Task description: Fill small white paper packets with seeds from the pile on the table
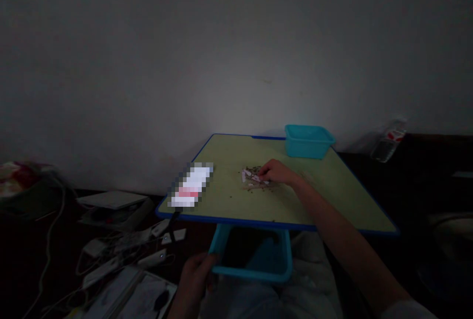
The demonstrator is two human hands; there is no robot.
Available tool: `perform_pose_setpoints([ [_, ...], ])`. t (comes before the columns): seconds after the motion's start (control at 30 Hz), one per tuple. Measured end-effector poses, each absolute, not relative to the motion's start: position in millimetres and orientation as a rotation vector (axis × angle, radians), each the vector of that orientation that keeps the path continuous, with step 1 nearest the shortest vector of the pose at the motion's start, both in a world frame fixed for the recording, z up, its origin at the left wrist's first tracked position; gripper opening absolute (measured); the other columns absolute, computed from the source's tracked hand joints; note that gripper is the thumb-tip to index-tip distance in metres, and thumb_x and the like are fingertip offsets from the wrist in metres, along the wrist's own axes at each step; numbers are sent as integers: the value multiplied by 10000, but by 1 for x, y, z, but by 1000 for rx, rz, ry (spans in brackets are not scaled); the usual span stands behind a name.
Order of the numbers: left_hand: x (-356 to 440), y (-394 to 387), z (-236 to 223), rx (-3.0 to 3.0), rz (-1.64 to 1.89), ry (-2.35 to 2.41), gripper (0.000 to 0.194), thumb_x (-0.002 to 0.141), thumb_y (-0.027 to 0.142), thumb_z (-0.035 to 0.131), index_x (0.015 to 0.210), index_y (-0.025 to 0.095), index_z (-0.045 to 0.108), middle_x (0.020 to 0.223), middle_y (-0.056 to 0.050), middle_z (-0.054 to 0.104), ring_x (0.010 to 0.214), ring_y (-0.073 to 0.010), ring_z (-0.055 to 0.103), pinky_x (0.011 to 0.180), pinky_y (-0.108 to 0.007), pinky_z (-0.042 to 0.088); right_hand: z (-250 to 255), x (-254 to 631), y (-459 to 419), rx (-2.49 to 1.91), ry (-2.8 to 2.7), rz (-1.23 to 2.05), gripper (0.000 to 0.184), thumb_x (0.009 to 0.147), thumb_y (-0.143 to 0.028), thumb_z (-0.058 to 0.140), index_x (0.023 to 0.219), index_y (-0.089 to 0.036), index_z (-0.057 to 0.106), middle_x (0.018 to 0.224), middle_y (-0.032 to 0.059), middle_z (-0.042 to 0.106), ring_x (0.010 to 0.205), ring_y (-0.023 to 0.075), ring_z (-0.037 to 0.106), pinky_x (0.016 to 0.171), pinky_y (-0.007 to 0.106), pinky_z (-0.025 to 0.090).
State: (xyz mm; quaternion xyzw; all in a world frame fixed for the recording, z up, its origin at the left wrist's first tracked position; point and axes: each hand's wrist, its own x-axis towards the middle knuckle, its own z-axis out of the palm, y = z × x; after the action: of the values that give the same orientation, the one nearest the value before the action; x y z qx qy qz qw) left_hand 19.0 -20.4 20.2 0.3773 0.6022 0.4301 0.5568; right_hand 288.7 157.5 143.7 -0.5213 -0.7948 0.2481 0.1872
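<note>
My right hand rests on the green table top, its fingers curled and pinched into a small heap of scraps and crumbs. I cannot make out what the fingertips hold. My left hand is below the table's front edge, its fingers closed on the left rim of a turquoise bin that sits in my lap. The room is dim.
A second turquoise tub stands at the table's far edge by the wall. A blurred flat item lies at the table's left corner. Cables, adapters and a white device clutter the floor at left. A plastic bag lies at right.
</note>
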Motion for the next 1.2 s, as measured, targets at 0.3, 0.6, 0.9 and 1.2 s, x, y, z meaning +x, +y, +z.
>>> perform_pose_setpoints([
  [0.3, 18, -20, 18, 878, 1014, 1416, 373, 649, 419, 623, 387, 197, 476, 229, 67, 390, 229, -81, 337, 313, -200, 215, 139, 291, 161, -1435, -2244, 725, 221, 634, -193, 611, 804, -147, 744, 649, 13, 659, 620, 119, 518, 574, 212, 339],
  [0.6, 18, -20, 16, 865, 1020, 1409, 381, 634, 439, 624, 383, 207, 457, 232, 79, 359, 223, -81, 318, 308, -206, 188, 142, 292, 160, -1436, -2252, 756, 217, 644, -197, 602, 800, -147, 742, 637, 10, 652, 618, 123, 520, 582, 216, 344],
  [0.9, 18, -19, 17, 888, 1006, 1441, 359, 637, 421, 620, 391, 196, 487, 233, 67, 389, 223, -79, 326, 304, -204, 212, 142, 292, 159, -1431, -2238, 790, 223, 627, -195, 608, 796, -141, 744, 647, 5, 653, 618, 118, 517, 580, 210, 341],
  [1.2, 19, -20, 20, 891, 1014, 1419, 374, 643, 408, 620, 372, 191, 479, 227, 64, 384, 227, -76, 329, 302, -198, 218, 143, 293, 157, -1435, -2216, 832, 229, 628, -196, 625, 819, -146, 741, 690, 19, 669, 643, 123, 524, 585, 210, 351],
])
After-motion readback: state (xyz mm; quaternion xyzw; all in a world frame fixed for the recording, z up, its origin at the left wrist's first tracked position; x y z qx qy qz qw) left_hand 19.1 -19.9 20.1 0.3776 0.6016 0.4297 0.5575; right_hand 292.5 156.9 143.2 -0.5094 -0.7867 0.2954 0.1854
